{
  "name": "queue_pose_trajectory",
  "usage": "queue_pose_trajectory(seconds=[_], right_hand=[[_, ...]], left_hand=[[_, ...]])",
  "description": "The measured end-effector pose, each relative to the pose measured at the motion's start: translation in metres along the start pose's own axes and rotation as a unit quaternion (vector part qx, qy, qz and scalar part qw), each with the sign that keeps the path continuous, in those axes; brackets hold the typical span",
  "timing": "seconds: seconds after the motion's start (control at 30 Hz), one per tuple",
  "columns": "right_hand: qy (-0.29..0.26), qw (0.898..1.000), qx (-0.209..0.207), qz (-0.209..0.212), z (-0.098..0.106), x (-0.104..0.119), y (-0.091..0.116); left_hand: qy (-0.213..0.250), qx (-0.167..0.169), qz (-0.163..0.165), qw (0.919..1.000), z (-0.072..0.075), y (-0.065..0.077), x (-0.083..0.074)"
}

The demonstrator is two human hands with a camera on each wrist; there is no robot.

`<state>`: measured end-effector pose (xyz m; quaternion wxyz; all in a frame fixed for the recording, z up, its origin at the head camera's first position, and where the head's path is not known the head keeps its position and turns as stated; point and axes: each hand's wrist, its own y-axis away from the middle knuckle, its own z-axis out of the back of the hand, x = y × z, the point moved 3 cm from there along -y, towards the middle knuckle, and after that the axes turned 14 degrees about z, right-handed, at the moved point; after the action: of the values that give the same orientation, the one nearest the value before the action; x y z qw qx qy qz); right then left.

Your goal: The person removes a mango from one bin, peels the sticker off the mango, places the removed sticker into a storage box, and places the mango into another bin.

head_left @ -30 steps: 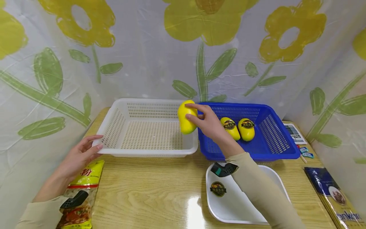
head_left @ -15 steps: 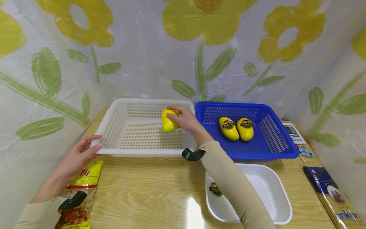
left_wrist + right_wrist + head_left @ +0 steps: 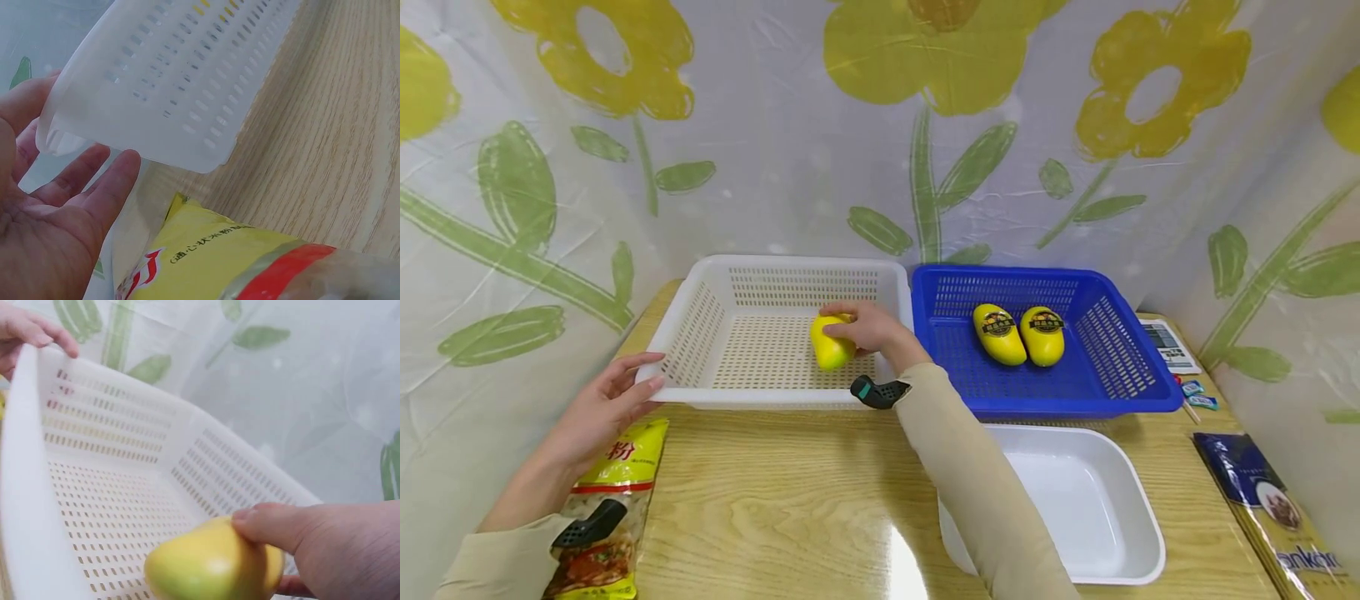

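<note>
My right hand (image 3: 867, 327) grips a yellow mango (image 3: 832, 343) inside the white plastic basket (image 3: 775, 397), over its right half. In the right wrist view the thumb lies across the top of the mango; whether its underside touches the basket floor cannot be told. At the basket's front left corner, my left hand (image 3: 606, 406) holds the rim, thumb on one side and fingers beneath, as the left wrist view shows. Two more mangoes with dark labels, a left one (image 3: 999, 335) and a right one (image 3: 1042, 337), lie side by side in the blue basket (image 3: 1052, 407).
A white tray (image 3: 1138, 533) stands in front of the blue basket, partly behind my right sleeve. A yellow food packet (image 3: 617, 492) lies under my left wrist. Blue-and-gold packaging (image 3: 1262, 500), small candies (image 3: 1202, 402) and a printed card (image 3: 1172, 346) are at the right edge. A flowered curtain backs the table.
My right hand has carried the mango leftward from above the white basket's right rim, then lowered it into the basket. The left hand has stayed on the rim.
</note>
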<state>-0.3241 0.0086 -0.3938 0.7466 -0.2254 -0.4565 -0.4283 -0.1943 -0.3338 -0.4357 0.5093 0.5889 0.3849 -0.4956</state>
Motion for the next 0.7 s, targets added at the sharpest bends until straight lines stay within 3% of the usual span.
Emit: queue_pose_trajectory(seconds=[0.43, 0.7], right_hand=[[0.008, 0.999, 0.021, -0.039, -0.012, -0.011, -0.004], [-0.021, 0.998, 0.022, -0.052, -0.012, -0.013, -0.004]], left_hand=[[-0.009, -0.004, 0.009, 0.9999, -0.002, 0.001, -0.002], [-0.006, -0.005, 0.011, 0.9999, -0.001, 0.002, -0.002]])
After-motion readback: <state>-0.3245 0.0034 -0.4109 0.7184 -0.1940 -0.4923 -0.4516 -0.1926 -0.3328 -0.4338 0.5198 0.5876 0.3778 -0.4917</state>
